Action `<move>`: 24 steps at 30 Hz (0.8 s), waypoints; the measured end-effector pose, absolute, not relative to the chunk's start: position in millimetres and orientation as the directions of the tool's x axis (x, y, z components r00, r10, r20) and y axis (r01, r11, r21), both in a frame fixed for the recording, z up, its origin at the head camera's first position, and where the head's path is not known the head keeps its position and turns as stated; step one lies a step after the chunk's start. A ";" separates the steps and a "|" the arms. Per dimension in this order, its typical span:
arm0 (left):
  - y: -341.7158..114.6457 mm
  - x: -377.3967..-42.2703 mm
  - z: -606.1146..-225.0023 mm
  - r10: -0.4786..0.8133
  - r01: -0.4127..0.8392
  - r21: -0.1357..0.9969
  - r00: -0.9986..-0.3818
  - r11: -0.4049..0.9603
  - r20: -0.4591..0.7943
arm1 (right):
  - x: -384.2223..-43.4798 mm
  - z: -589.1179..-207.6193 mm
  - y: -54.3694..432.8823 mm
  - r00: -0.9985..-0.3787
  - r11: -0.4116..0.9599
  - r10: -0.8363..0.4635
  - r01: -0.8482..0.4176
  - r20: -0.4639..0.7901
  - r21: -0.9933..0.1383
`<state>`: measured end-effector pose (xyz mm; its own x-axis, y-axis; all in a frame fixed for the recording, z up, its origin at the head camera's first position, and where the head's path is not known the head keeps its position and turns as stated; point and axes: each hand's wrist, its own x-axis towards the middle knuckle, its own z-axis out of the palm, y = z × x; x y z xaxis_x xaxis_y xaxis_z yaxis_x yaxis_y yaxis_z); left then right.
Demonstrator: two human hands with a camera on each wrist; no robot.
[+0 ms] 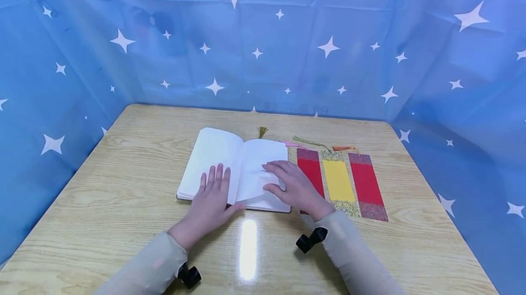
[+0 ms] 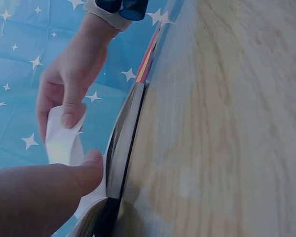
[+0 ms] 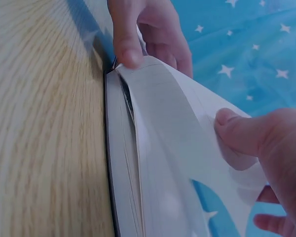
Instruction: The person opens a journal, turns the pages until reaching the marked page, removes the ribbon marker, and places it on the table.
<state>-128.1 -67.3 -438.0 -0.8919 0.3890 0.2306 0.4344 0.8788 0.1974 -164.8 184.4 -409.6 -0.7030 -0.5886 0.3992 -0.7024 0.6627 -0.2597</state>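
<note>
A notebook (image 1: 219, 146) with blank white pages lies open on the table. My left hand (image 1: 209, 203) rests on its left page, fingers straight and spread, the thumb reaching across the lower end of the spine. On the right side, my right hand (image 1: 296, 185) pinches a page (image 3: 163, 123) between thumb and fingers. That page is lifted and bends upward, as both wrist views show; more pages lie beneath it. An olive tassel (image 1: 262, 132) sticks out past the top of the notebook; whatever it hangs from is hidden.
Right of the notebook lie a red bookmark (image 1: 310, 169) partly behind my right hand, a yellow bookmark (image 1: 339, 181) and another red bookmark (image 1: 367, 187). Their tassels trail toward the back. A blue star-patterned curtain (image 1: 279, 76) borders the wooden table (image 1: 135, 171).
</note>
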 end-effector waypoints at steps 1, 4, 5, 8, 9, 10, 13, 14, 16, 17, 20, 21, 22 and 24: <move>-66.3 -128.5 -438.4 0.397 0.442 0.195 -0.888 0.875 0.234 | -164.6 -409.3 183.5 -0.697 0.660 -0.591 -0.707 0.406 -0.254; -64.4 -129.0 -438.9 0.410 0.462 0.199 -0.876 0.864 0.254 | -163.8 -408.3 181.8 -0.680 0.650 -0.597 -0.721 0.426 -0.239; -64.2 -128.8 -438.8 0.413 0.467 0.200 -0.873 0.861 0.261 | -163.5 -408.1 181.5 -0.674 0.647 -0.599 -0.726 0.433 -0.235; -64.3 -128.5 -437.9 0.424 0.491 0.195 -0.854 0.849 0.303 | -162.9 -407.4 181.5 -0.656 0.635 -0.603 -0.739 0.454 -0.224; -64.6 -128.3 -437.1 0.428 0.501 0.191 -0.844 0.844 0.322 | -162.9 -407.2 181.7 -0.650 0.631 -0.604 -0.743 0.461 -0.222; -64.8 -128.1 -435.9 0.433 0.514 0.188 -0.833 0.837 0.345 | -162.9 -406.8 181.9 -0.644 0.627 -0.604 -0.748 0.469 -0.219; -65.9 -128.4 -432.4 0.448 0.556 0.177 -0.789 0.812 0.419 | -162.6 -405.3 182.5 -0.633 0.618 -0.602 -0.755 0.487 -0.218; -66.4 -128.3 -431.0 0.453 0.573 0.179 -0.772 0.800 0.446 | -162.4 -404.7 182.8 -0.633 0.615 -0.600 -0.756 0.490 -0.223; -67.7 -128.2 -428.6 0.455 0.611 0.188 -0.730 0.769 0.510 | -161.7 -403.7 183.7 -0.636 0.612 -0.594 -0.755 0.493 -0.236; -68.5 -128.5 -428.0 0.452 0.629 0.190 -0.706 0.754 0.545 | -161.2 -403.1 184.1 -0.640 0.612 -0.590 -0.752 0.492 -0.245; -70.4 -129.9 -427.1 0.421 0.687 0.193 -0.617 0.701 0.665 | -159.4 -401.6 185.9 -0.663 0.619 -0.571 -0.735 0.485 -0.276; -70.8 -130.5 -427.1 0.402 0.701 0.186 -0.583 0.689 0.706 | -158.9 -401.2 186.5 -0.670 0.622 -0.564 -0.729 0.482 -0.285; -71.2 -131.2 -427.5 0.383 0.710 0.176 -0.551 0.681 0.741 | -158.5 -400.9 187.2 -0.677 0.626 -0.559 -0.723 0.478 -0.292; -71.8 -132.5 -428.4 0.343 0.719 0.151 -0.492 0.679 0.800 | -157.7 -400.9 188.4 -0.695 0.637 -0.548 -0.708 0.465 -0.305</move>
<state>-132.5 -71.8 -428.4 -0.4919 0.3433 0.8001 0.7186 0.6789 0.1506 -157.7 188.4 -400.9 -0.6948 -0.5484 0.4653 -0.7075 0.6374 -0.3051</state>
